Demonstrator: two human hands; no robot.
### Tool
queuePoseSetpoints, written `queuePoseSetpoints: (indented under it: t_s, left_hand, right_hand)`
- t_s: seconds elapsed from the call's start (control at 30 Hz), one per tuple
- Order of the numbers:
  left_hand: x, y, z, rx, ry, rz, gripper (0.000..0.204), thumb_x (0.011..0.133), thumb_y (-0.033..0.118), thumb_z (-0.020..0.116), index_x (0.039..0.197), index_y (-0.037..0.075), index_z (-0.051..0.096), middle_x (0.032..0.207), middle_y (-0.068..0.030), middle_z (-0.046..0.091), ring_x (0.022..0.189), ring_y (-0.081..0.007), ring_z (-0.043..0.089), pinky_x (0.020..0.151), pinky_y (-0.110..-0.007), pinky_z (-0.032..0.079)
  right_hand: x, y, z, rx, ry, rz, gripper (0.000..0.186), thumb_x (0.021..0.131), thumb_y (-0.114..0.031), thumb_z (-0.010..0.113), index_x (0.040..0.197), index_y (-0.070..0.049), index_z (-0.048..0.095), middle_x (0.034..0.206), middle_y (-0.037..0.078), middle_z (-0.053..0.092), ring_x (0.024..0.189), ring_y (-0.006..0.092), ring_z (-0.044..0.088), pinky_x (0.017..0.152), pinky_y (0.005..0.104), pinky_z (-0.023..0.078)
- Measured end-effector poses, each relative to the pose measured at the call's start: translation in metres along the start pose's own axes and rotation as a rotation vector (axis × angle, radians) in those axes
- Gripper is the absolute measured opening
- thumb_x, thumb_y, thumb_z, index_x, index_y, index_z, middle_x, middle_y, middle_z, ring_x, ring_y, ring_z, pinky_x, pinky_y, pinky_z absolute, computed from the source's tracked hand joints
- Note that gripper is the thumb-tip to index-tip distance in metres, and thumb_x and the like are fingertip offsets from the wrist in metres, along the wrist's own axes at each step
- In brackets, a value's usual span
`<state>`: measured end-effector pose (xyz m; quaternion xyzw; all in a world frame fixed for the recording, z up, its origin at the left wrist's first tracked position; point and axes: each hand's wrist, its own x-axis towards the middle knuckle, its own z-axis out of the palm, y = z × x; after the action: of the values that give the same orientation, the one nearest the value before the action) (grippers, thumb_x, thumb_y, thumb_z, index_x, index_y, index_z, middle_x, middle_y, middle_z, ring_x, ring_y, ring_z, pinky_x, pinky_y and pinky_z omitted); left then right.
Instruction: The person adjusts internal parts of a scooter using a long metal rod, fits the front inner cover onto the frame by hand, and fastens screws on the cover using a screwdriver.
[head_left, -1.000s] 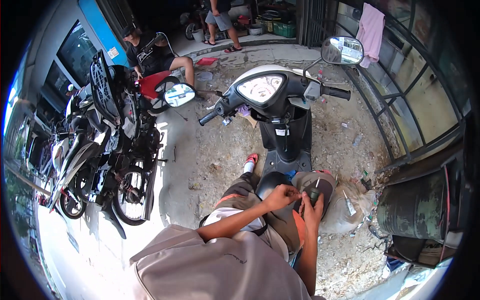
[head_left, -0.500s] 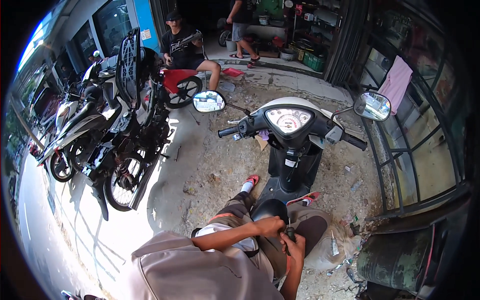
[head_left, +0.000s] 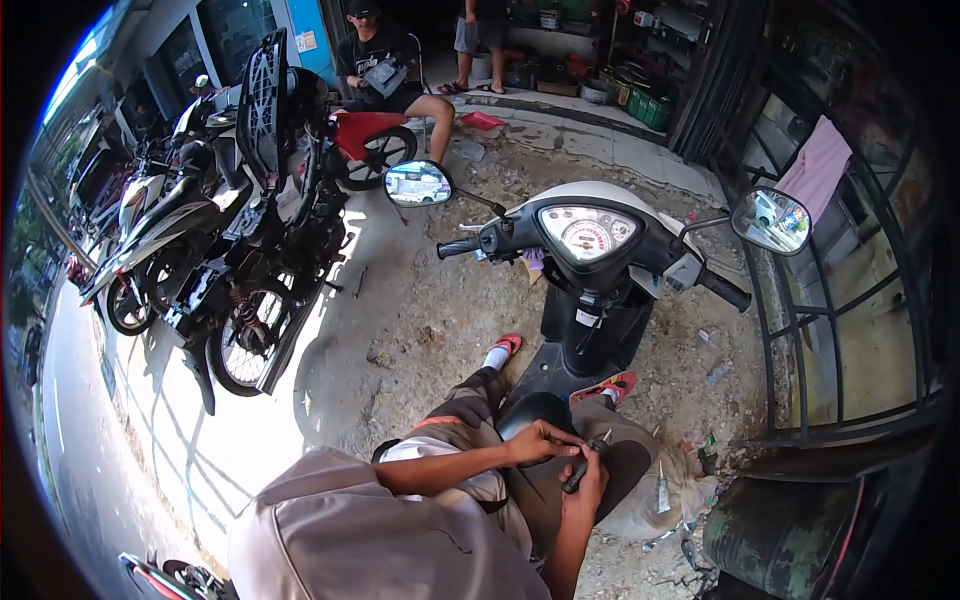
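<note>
In my right hand (head_left: 589, 474) is a small screwdriver (head_left: 573, 478) with a dark handle, tilted across the palm, its thin metal tip showing past my fingers. My left hand (head_left: 541, 443) meets it from the left. Its thumb and fingers are pinched together close to the right fingertips, and whatever lies between them is too small to make out. Both hands are over my lap, just behind the black front of the scooter seat (head_left: 535, 411). Ahead stands the white and black scooter (head_left: 585, 240), its handlebar and round-cornered dial facing me.
Partly stripped motorcycles (head_left: 250, 330) stand close on the left. A seated person (head_left: 375, 60) holds a grey part beyond them; another stands at the shop doorway. Metal-framed glass panels (head_left: 830, 320) and a dark green drum (head_left: 775, 535) border the right side. Litter lies on the rough ground.
The screwdriver has swung from nearly upright to a slant in my right hand. My left hand has loosened from a fist into a pinch. The seated person's grey part has been lowered.
</note>
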<state>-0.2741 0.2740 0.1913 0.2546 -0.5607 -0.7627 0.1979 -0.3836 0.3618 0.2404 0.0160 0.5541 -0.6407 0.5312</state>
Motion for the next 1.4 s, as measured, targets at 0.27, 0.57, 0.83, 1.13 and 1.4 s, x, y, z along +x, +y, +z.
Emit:
queuePoseSetpoints:
  t_s: [0.27, 0.57, 0.83, 1.13, 1.4]
  left_hand:
    - [-0.002, 0.018, 0.018, -0.227, 0.139, -0.144, 0.024, 0.081, 0.014, 0.064, 0.104, 0.006, 0.064, 0.063, 0.005, 0.058, 0.046, -0.0002, 0.035, 0.042, -0.017, 0.026]
    - [0.015, -0.008, 0.018, -0.418, 0.348, -0.228, 0.019, 0.085, 0.016, 0.055, 0.097, 0.005, 0.065, 0.06, 0.0048, 0.049, 0.049, -0.0024, 0.038, 0.042, -0.018, 0.028]
    - [0.023, 0.0, -0.002, -0.319, 0.421, -0.307, 0.018, 0.084, 0.019, 0.054, 0.088, 0.007, 0.066, 0.055, 0.0049, 0.043, 0.046, -0.0038, 0.037, 0.042, -0.02, 0.029]
    - [0.021, -0.002, 0.002, -0.089, 0.384, -0.321, 0.019, 0.081, 0.025, 0.06, 0.086, 0.009, 0.068, 0.057, 0.0048, 0.05, 0.047, -0.0038, 0.04, 0.042, -0.02, 0.03]
    - [0.019, -0.015, 0.001, -0.139, 0.416, -0.36, 0.021, 0.078, 0.028, 0.059, 0.082, 0.01, 0.068, 0.059, 0.0033, 0.052, 0.047, -0.0059, 0.044, 0.04, -0.021, 0.031]
  right_hand:
    - [0.011, 0.002, -0.005, 0.027, -0.015, 0.018, 0.021, 0.078, -0.025, 0.06, 0.084, -0.006, 0.054, 0.061, 0.003, 0.049, 0.045, 0.0121, 0.048, 0.038, 0.0245, 0.038]
    - [0.015, 0.001, -0.012, -0.19, -0.11, 0.05, 0.027, 0.084, -0.036, 0.054, 0.089, -0.009, 0.05, 0.06, 0.003, 0.048, 0.041, 0.0107, 0.043, 0.036, 0.0225, 0.034]
    - [-0.001, 0.012, -0.011, -0.599, -0.252, -0.145, 0.038, 0.089, -0.035, 0.048, 0.113, -0.005, 0.049, 0.058, 0.003, 0.048, 0.039, 0.0081, 0.041, 0.035, 0.0214, 0.032]
    - [0.008, 0.014, -0.019, -0.534, -0.237, -0.132, 0.032, 0.09, -0.031, 0.047, 0.108, -0.005, 0.051, 0.056, 0.003, 0.047, 0.038, 0.0088, 0.04, 0.034, 0.0218, 0.031]
    - [0.011, 0.021, -0.025, -0.55, -0.255, -0.147, 0.03, 0.089, -0.03, 0.047, 0.103, -0.004, 0.052, 0.055, 0.003, 0.047, 0.038, 0.0094, 0.041, 0.034, 0.0221, 0.032]
